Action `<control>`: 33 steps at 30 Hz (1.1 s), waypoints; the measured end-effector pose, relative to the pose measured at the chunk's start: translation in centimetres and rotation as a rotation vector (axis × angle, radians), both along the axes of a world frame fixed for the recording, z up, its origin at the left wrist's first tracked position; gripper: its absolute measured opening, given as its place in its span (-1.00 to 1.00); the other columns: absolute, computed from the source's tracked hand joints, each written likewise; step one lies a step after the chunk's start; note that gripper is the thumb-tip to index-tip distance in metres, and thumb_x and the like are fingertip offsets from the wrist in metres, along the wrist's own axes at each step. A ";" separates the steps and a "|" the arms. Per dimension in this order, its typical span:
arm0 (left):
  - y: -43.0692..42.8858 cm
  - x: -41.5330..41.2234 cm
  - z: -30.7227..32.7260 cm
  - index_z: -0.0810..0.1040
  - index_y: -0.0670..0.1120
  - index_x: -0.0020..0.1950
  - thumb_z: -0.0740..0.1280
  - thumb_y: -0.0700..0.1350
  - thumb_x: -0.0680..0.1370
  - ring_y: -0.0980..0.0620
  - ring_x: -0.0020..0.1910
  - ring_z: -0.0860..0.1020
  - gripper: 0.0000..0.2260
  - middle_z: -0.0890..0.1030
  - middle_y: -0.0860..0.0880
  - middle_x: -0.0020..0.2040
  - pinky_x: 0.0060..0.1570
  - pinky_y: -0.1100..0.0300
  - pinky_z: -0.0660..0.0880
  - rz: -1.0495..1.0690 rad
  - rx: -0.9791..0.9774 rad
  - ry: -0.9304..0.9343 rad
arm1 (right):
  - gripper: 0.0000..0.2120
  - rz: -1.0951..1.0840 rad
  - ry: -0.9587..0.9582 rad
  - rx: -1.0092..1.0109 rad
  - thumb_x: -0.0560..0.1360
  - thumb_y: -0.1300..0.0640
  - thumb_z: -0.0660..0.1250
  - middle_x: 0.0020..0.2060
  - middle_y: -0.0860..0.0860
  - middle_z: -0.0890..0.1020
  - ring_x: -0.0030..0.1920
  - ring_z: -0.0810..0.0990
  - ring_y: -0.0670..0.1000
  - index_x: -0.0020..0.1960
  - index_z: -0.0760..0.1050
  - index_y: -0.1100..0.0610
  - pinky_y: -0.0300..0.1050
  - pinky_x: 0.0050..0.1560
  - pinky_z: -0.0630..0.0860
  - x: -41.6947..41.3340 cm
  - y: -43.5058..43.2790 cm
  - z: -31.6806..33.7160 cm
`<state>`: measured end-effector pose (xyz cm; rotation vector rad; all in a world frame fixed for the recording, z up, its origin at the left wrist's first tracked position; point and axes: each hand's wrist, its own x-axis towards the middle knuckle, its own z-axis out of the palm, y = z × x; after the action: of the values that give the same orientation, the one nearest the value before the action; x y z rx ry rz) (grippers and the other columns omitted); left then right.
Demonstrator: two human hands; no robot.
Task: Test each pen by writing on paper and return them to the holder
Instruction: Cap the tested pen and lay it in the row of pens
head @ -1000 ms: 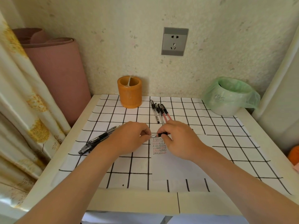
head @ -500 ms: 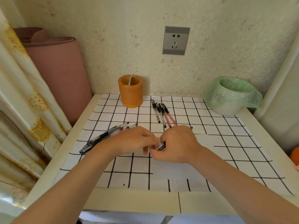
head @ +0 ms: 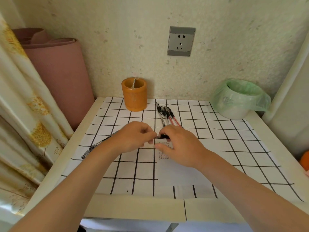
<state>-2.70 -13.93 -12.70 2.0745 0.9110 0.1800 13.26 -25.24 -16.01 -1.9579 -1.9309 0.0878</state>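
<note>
**Both hands pinched one black pen above the test sheet**

Nearest us, on the near side of the grip, we saw a white paper sheet (head: 175, 174) lying on the grid-patterned table cover (head: 133, 171). Small rows of written marks ran up it and under the hands. At the grip itself, the left hand (head: 133, 138) and right hand (head: 177, 144) met fingertip to fingertip around a black pen (head: 163, 136). The left hand's curled fingers pinched the pen's left end, and the right hand's thumb and fingers closed round the rest of it. The pen lay roughly level, just above the top rows of marks. We could not tell whether it touched the paper, or whether a cap was on.

To the left of the grip, a bundle of dark pens (head: 93, 146) lay slanted on the cover, partly hidden by the left forearm. Just beyond the grip, four more pens (head: 164, 114) lay side by side, two of them with red barrels. Farther off and a little left of the grip stood the orange pen holder (head: 134, 94), upright against the wall. Far to the right stood a bin with a green bag (head: 237, 101). Above everything, a grey wall socket (head: 181, 41) sat on the wall.
</note>
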 end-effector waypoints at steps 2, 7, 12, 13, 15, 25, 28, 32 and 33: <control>0.9 -0.1 -0.1 0.62 0.01 -0.08 0.30 0.00 0.61 0.04 -0.26 0.53 -0.85 0.67 -0.02 -0.15 -0.21 0.12 0.47 0.136 0.064 -0.056 | -0.73 -0.017 0.058 0.046 0.59 0.04 0.26 0.02 -0.05 0.50 -0.02 0.48 -0.05 0.26 0.47 0.08 -0.13 -0.03 0.47 0.5 0.2 -0.4; 1.7 0.3 -0.5 0.60 0.01 -0.03 0.26 -0.05 0.63 0.04 -0.21 0.53 -0.87 0.64 -0.03 -0.12 -0.15 0.10 0.53 0.364 0.027 -0.258 | -0.75 -0.062 0.180 0.020 0.60 0.23 0.26 -0.03 0.01 0.51 -0.07 0.45 -0.08 0.24 0.57 0.13 -0.48 -0.05 0.30 1.6 0.5 -0.4; 1.6 1.5 -1.8 0.51 -0.01 0.30 0.29 -0.05 0.62 0.11 -0.06 0.56 -0.75 0.61 0.02 0.03 -0.14 0.25 0.48 0.293 0.068 -0.233 | -0.81 -0.255 0.235 0.056 0.56 0.16 0.32 -0.14 -0.01 0.61 -0.14 0.57 0.02 0.11 0.66 0.04 -0.13 -0.11 0.49 2.9 0.9 0.1; 1.6 1.5 -2.0 0.47 0.01 0.33 0.29 -0.04 0.63 0.13 -0.04 0.54 -0.73 0.58 0.07 0.05 -0.14 0.27 0.46 0.239 0.117 -0.168 | -0.82 -0.326 0.225 0.051 0.56 0.11 0.32 -0.15 -0.03 0.65 -0.16 0.60 0.03 0.08 0.67 0.02 -0.09 -0.11 0.54 3.6 1.2 0.1; 1.7 1.2 -2.6 0.47 0.03 0.33 0.29 -0.05 0.63 0.11 0.02 0.51 -0.73 0.54 0.10 0.08 -0.08 0.24 0.46 0.149 0.262 -0.019 | -0.82 -0.456 0.228 0.035 0.54 0.06 0.33 -0.15 -0.04 0.70 -0.18 0.64 0.04 0.07 0.67 0.01 -0.04 -0.11 0.60 5.2 1.7 0.0; 2.1 -0.7 -4.3 0.44 -0.05 0.25 0.25 -0.15 0.58 -0.03 0.17 0.38 -0.76 0.45 -0.04 0.17 0.10 0.13 0.41 0.080 0.661 0.396 | -0.84 -0.579 0.193 -0.071 0.50 0.18 0.32 -0.25 0.12 0.68 -0.22 0.64 0.14 -0.10 0.67 0.19 -0.02 -0.17 0.62 8.2 4.8 -1.6; 2.1 -1.4 -4.3 0.44 -0.05 0.21 0.26 -0.16 0.57 -0.03 0.12 0.38 -0.78 0.45 -0.04 0.13 0.03 0.14 0.40 0.104 0.669 0.393 | -0.81 -0.540 0.182 -0.110 0.51 0.18 0.31 -0.24 0.19 0.69 -0.18 0.65 0.18 -0.08 0.67 0.25 0.01 -0.15 0.62 8.0 5.4 -1.8; 2.0 -2.6 -3.9 0.44 -0.04 0.21 0.25 -0.18 0.56 -0.01 0.07 0.38 -0.78 0.44 -0.02 0.10 -0.02 0.16 0.38 0.117 0.693 0.418 | -0.80 -0.563 0.104 -0.139 0.55 0.15 0.25 -0.16 0.12 0.67 -0.18 0.62 0.11 -0.03 0.64 0.19 -0.10 -0.24 0.51 7.3 5.6 -1.3; 2.0 -2.9 -3.9 0.44 -0.04 0.21 0.25 -0.18 0.57 0.00 0.07 0.37 -0.78 0.43 -0.02 0.09 -0.02 0.16 0.38 0.122 0.680 0.416 | -0.80 -0.562 0.056 -0.128 0.56 0.14 0.24 -0.08 0.10 0.65 -0.15 0.61 0.12 0.00 0.63 0.16 -0.11 -0.24 0.47 6.8 5.6 -1.0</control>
<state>-5.65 -11.96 -16.55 2.7464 1.3673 0.1347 20.05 -19.63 -17.04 -2.4760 -1.3050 0.1114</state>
